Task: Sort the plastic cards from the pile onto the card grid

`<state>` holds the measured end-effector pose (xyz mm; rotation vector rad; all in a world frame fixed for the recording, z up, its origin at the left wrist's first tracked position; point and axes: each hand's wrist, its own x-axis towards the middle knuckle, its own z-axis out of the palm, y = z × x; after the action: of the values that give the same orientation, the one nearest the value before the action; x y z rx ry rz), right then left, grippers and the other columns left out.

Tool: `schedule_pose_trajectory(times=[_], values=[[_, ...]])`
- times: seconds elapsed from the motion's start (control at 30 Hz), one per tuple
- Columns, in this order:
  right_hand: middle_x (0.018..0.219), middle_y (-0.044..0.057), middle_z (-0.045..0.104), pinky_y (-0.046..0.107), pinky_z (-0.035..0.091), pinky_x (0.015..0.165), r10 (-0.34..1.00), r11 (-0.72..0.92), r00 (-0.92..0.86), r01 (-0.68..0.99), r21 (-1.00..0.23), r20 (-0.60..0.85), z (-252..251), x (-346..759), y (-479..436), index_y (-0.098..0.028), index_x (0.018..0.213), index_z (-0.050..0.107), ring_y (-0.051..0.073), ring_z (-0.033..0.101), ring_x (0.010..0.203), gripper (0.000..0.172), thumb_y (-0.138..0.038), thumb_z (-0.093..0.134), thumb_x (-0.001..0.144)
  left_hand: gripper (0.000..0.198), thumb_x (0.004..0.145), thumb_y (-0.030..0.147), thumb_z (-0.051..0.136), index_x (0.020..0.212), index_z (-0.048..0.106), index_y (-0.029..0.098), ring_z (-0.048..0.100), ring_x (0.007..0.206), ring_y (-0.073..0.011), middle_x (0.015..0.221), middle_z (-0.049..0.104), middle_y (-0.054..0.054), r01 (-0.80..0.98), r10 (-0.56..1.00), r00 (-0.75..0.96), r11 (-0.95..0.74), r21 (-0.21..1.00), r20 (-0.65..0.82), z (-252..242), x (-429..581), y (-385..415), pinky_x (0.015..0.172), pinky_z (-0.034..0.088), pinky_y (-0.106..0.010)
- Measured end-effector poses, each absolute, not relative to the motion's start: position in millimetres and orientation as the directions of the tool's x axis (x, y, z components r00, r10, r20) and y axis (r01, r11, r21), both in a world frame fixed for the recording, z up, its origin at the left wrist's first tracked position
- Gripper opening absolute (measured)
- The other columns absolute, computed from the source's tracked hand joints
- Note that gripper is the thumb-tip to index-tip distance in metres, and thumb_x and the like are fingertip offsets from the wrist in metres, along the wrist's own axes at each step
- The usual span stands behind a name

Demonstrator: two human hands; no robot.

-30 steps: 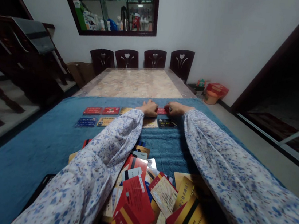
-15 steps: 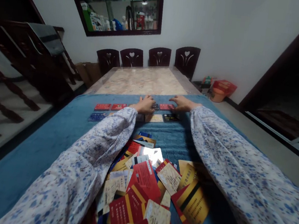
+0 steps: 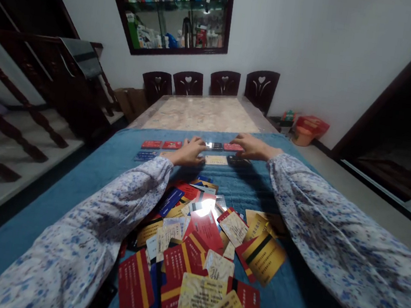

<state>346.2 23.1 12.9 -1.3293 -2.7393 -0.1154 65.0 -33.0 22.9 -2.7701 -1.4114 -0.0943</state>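
Observation:
Both my arms, in flower-print sleeves, reach far out over a blue cloth [image 3: 53, 189]. My left hand [image 3: 187, 151] rests with fingers stretched flat on the far rows of cards, its tips beside a dark card [image 3: 215, 146]. My right hand [image 3: 249, 146] lies flat too, fingers on a red card [image 3: 232, 147] in the far row. A cream card [image 3: 216, 160] and a black card [image 3: 238, 161] lie just below the hands. Two red cards [image 3: 161, 144] and a blue card [image 3: 145, 156] continue the rows to the left. A loose heap of cards [image 3: 201, 244] lies close to me between my arms.
Beyond the cloth the marble tabletop [image 3: 203, 113] runs to several dark chairs [image 3: 224, 83] at the wall. A glass-front cabinet [image 3: 175, 8] hangs above them. A dark wooden stair rail [image 3: 27, 95] stands at left, an orange tub [image 3: 309, 130] on the floor at right.
My hands have drawn slightly back and apart along the far row, uncovering the dark card between them. The camera tipped down, so more of the near card heap shows.

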Motion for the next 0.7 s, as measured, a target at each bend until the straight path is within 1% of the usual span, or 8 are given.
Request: schedule_pose_trajectory(times=[0.13, 0.3, 0.57, 0.7], values=[[0.131, 0.016, 0.064, 0.039, 0.047, 0.1, 0.755, 0.643, -0.642, 0.765, 0.041, 0.133, 14, 332, 5, -0.02, 0.138, 0.068, 0.033, 0.058, 0.121, 0.056, -0.024, 0.075, 0.082, 0.04, 0.092, 0.027, 0.059, 0.13, 0.069, 0.021, 0.04, 0.141, -0.0374, 0.146, 0.057, -0.015, 0.804, 0.803, 0.591, -0.594, 0.019, 0.071, 21, 55, -52, 0.11, 0.037, -0.055], [0.13, 0.016, 0.065, 0.036, 0.048, 0.094, 0.693, 0.711, -0.709, 0.702, 0.039, 0.133, 16, 314, -18, -0.02, 0.14, 0.066, 0.03, 0.058, 0.117, 0.053, -0.024, 0.07, 0.087, 0.037, 0.094, 0.029, 0.059, 0.129, 0.07, 0.023, 0.037, 0.143, -0.0368, 0.146, 0.057, -0.015, 0.801, 0.801, 0.596, -0.598, 0.028, 0.06, 20, 43, -72, 0.115, 0.031, -0.059], [0.13, 0.017, 0.066, 0.041, 0.048, 0.097, 0.545, 0.832, -0.824, 0.554, 0.017, 0.155, 10, 286, -35, -0.02, 0.133, 0.07, 0.031, 0.059, 0.117, 0.044, -0.021, 0.07, 0.089, 0.04, 0.094, 0.026, 0.059, 0.133, 0.068, 0.024, 0.04, 0.14, -0.0362, 0.146, 0.057, -0.014, 0.823, 0.825, 0.563, -0.566, 0.053, 0.056, 19, 30, -99, 0.112, 0.036, -0.057], [0.125, 0.016, 0.068, 0.041, 0.048, 0.097, 0.487, 0.869, -0.859, 0.495, 0.013, 0.157, 10, 274, -43, -0.019, 0.129, 0.072, 0.03, 0.059, 0.114, 0.039, -0.021, 0.069, 0.09, 0.036, 0.096, 0.029, 0.059, 0.129, 0.071, 0.023, 0.038, 0.142, -0.0355, 0.145, 0.058, -0.014, 0.838, 0.839, 0.542, -0.544, 0.043, 0.056, 15, 21, -110, 0.114, 0.033, -0.056]])
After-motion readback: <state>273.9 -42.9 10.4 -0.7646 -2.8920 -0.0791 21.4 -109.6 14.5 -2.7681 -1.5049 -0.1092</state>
